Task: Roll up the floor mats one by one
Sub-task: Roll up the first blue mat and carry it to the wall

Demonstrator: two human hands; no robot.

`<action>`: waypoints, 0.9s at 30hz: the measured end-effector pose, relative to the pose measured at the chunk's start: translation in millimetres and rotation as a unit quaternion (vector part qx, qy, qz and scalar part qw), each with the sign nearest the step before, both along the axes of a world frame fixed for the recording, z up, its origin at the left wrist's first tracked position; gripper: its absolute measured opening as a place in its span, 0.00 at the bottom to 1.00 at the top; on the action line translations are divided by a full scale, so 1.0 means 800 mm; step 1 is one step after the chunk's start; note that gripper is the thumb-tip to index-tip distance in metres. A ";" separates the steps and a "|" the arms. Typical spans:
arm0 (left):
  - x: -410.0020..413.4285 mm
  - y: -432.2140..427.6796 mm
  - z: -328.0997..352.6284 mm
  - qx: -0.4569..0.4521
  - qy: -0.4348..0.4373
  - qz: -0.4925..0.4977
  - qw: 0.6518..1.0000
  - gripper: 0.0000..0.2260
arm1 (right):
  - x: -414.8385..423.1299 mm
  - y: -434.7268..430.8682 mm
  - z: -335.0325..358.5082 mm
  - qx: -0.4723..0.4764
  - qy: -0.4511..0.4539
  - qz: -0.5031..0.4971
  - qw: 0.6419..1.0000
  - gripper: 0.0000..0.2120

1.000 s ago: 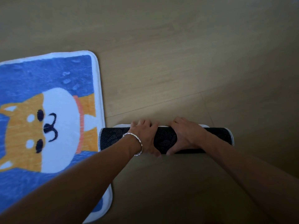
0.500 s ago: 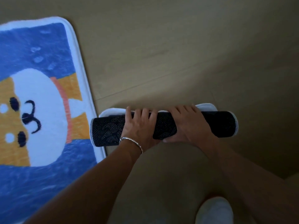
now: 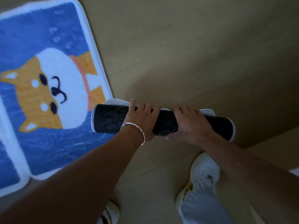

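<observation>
Bare forearms, a thin silver bracelet (image 3: 135, 124) on the left wrist, pale trousers (image 3: 202, 209), white sneakers (image 3: 204, 170).

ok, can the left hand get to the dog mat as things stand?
Probably yes, once it lets go. The left hand grips the roll. The dog mat lies flat just to its left, with nothing between them.
</observation>
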State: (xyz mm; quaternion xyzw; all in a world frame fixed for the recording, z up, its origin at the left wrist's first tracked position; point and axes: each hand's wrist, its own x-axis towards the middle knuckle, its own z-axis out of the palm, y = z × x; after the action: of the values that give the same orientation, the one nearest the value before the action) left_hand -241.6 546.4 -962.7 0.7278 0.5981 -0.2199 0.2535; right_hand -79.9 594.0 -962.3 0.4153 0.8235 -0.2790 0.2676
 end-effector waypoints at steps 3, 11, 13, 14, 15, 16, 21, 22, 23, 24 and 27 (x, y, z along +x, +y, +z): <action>-0.030 0.028 0.073 0.002 -0.012 0.021 1.000 0.33 | -0.023 0.030 0.071 0.024 0.023 0.018 0.999 0.41; -0.119 0.135 0.374 0.070 0.013 0.013 0.997 0.34 | -0.099 0.140 0.354 0.114 0.084 0.046 0.989 0.43; -0.141 0.166 0.459 0.094 0.026 0.001 0.995 0.34 | -0.116 0.169 0.431 0.142 0.088 0.056 0.984 0.44; -0.151 0.182 0.503 0.102 0.028 -0.001 0.994 0.34 | -0.124 0.184 0.472 0.156 0.095 0.057 0.982 0.44; -0.161 0.197 0.550 0.109 0.027 -0.001 0.994 0.35 | -0.133 0.199 0.515 0.171 0.105 0.059 0.978 0.44; -0.169 0.211 0.599 0.118 0.027 -0.001 0.993 0.35 | -0.142 0.213 0.561 0.188 0.115 0.062 0.973 0.44; -0.187 0.264 0.850 0.195 0.058 -0.006 0.979 0.39 | -0.165 0.277 0.804 0.283 0.149 0.084 0.944 0.43; -0.188 0.272 0.900 0.213 0.065 -0.006 0.975 0.40 | -0.167 0.287 0.855 0.305 0.159 0.087 0.935 0.42; -0.187 0.277 0.947 0.230 0.074 -0.005 0.970 0.41 | -0.166 0.294 0.904 0.329 0.166 0.089 0.925 0.42; -0.183 0.281 0.999 0.250 0.084 -0.003 0.965 0.42 | -0.162 0.299 0.959 0.353 0.170 0.089 0.916 0.42; -0.162 0.286 1.120 0.301 0.091 0.010 0.949 0.44 | -0.147 0.302 1.085 0.407 0.184 0.085 0.890 0.42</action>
State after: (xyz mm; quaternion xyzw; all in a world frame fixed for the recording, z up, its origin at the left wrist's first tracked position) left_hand -371.0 775.0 -66.6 0.7408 0.6646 -0.0924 -0.0308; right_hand -197.6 836.0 -94.5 0.3575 0.9315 0.0333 -0.0590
